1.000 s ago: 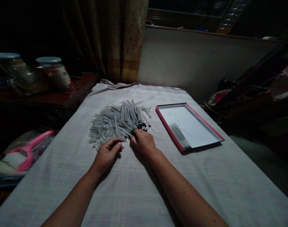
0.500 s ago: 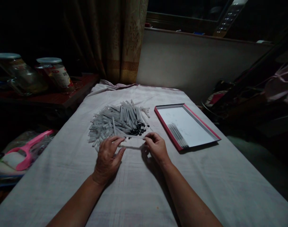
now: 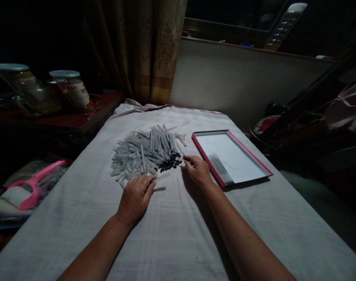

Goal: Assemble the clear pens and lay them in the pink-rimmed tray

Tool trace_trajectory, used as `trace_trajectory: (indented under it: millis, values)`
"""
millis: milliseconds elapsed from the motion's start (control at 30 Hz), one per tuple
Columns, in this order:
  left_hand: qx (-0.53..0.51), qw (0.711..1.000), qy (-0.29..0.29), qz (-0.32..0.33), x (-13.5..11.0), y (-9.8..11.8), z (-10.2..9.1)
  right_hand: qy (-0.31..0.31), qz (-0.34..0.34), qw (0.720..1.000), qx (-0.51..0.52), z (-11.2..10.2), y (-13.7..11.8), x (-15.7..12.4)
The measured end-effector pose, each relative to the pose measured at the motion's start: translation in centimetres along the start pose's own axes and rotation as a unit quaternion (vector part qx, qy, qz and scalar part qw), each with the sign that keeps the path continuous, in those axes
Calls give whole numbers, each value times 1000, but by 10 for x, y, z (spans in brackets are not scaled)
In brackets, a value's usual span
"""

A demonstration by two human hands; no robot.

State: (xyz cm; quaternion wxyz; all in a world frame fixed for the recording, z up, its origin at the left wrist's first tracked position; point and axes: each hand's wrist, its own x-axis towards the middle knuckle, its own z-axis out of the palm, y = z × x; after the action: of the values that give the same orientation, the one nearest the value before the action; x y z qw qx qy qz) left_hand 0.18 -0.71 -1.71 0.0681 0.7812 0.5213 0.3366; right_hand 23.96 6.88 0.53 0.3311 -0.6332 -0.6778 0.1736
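Left hand pinches 1 translucent white plastic tube; right hand fingertips bunch at small black caps, grip unclear. Few finished tubes lie in the red-rimmed white tray; the mid-table heap of tubes is untouched.

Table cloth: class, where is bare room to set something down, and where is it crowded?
Bare cloth lies nearer than left hand and right hand, and far, between tube pile and curtain. Crowded: pile, black caps, held tube, up to red tray.

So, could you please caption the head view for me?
Left hand holds a white tube; right hand beside black caps.
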Motion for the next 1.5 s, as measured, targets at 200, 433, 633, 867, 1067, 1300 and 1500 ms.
trace_trajectory:
  millis: [200, 433, 633, 867, 1067, 1300, 1500]
  values:
    - [-37, 999, -9, -21, 0, -2, 3, -101, -27, 965, -241, -7, 4, 27]
    - [-58, 997, -15, -41, 1, -2, 2, -104, -30, 963, -247, 1, 5, 27]
    - [-60, 997, -20, -44, 2, -1, 2, -109, -37, 962, -246, 1, 6, 25]
    - [-53, 998, -24, -40, 2, -1, 1, -98, -38, 962, -250, 1, 4, 23]
    - [-29, 1000, -7, -9, 1, -3, 4, -92, -46, 969, -226, 2, 7, 21]
    - [-17, 999, 25, 26, 1, -4, 4, 1, -9, 997, -77, -9, 22, 4]
    - [-6, 997, 49, 58, 2, -4, 3, 248, 95, 889, 373, -18, 18, -11]
